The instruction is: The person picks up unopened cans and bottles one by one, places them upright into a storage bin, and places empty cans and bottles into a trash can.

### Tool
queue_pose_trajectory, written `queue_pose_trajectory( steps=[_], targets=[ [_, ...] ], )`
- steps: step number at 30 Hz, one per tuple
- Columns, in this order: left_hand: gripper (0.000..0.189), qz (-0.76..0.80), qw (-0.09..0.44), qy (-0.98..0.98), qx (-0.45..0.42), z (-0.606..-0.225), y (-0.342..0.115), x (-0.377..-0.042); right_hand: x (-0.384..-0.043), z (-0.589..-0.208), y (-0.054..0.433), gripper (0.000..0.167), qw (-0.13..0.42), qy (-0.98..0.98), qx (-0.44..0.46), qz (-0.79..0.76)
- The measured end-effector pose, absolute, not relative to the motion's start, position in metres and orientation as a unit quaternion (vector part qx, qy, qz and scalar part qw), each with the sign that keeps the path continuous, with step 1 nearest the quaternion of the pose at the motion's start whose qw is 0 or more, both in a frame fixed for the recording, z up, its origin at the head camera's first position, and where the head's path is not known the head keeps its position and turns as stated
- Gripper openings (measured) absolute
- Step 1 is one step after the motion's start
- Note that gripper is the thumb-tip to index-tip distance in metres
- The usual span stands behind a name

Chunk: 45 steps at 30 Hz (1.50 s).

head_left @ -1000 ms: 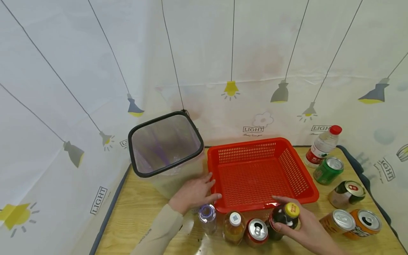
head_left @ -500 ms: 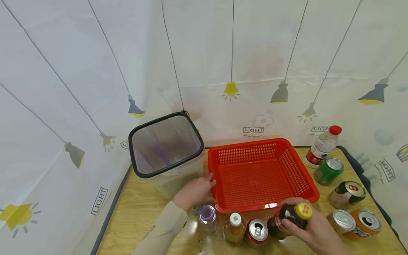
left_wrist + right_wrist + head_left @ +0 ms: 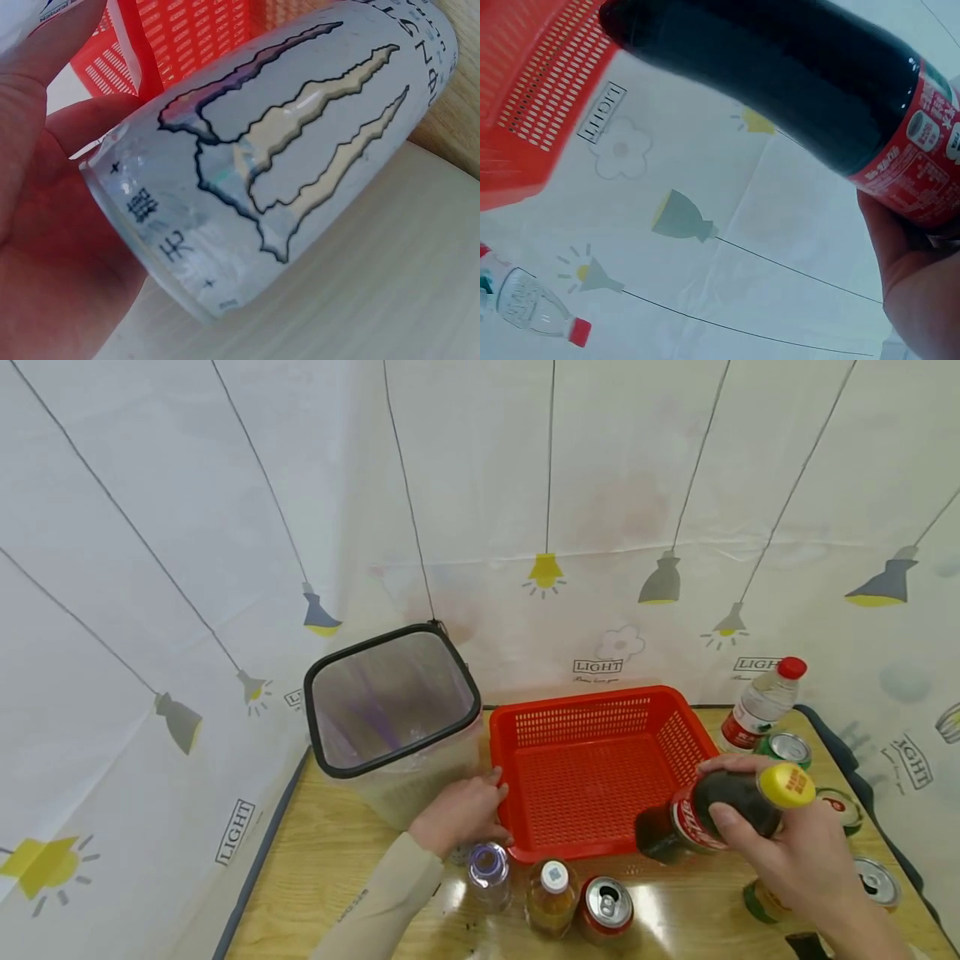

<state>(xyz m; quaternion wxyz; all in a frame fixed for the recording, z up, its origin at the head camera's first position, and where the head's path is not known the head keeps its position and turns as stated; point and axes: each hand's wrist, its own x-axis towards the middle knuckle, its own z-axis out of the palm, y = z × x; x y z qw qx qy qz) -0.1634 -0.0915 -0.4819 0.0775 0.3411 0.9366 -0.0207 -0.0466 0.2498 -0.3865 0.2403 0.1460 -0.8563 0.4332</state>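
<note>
My right hand (image 3: 810,852) grips a cola bottle (image 3: 738,803) with dark liquid, a red label and a yellow cap. The bottle is tilted, cap to the right, its base by the red basket's front right side. In the right wrist view, the cola bottle (image 3: 780,75) crosses the top, with the hand (image 3: 922,292) round its label. My left hand (image 3: 461,814) rests against the left wall of the red basket (image 3: 592,777), fingers loosely bent. In the left wrist view, a white energy drink can (image 3: 270,142) stands close to the palm (image 3: 67,247), hiding part of the fingers.
A black-rimmed bin (image 3: 390,760) stands left of the basket. In front are a clear bottle (image 3: 489,881), an amber bottle (image 3: 551,906) and a red can (image 3: 606,906). At right stand a red-capped bottle (image 3: 761,702), a green can (image 3: 783,747) and several cans partly behind my right hand.
My right hand has lifted the cola bottle and moved it right, away from the red can, tilting it further. The left hand's thumb has drawn in slightly; otherwise that hand stays put.
</note>
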Motion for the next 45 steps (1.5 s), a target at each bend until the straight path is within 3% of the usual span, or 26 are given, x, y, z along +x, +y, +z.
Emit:
queue_pose_trajectory(
  steps=[11,20,33,45],
  targets=[
    [0.072,-0.019,0.065,0.935,0.349,-0.482,-0.093,-0.163,-0.112,-0.378,0.244,0.032,0.299,-0.873,0.124,0.364],
    [0.069,-0.02,0.06,0.934,0.352,-0.481,-0.091,-0.165,-0.153,-0.396,0.244,0.04,0.218,-0.904,0.062,0.363],
    [0.074,-0.013,0.073,0.934,0.35,-0.481,-0.094,-0.163,-0.204,-0.44,0.248,0.058,0.178,-0.9,-0.008,0.397],
    [0.076,-0.024,0.086,0.93,0.357,-0.48,-0.094,-0.164,-0.226,-0.47,0.253,0.069,0.087,-0.891,-0.022,0.446]
  ],
)
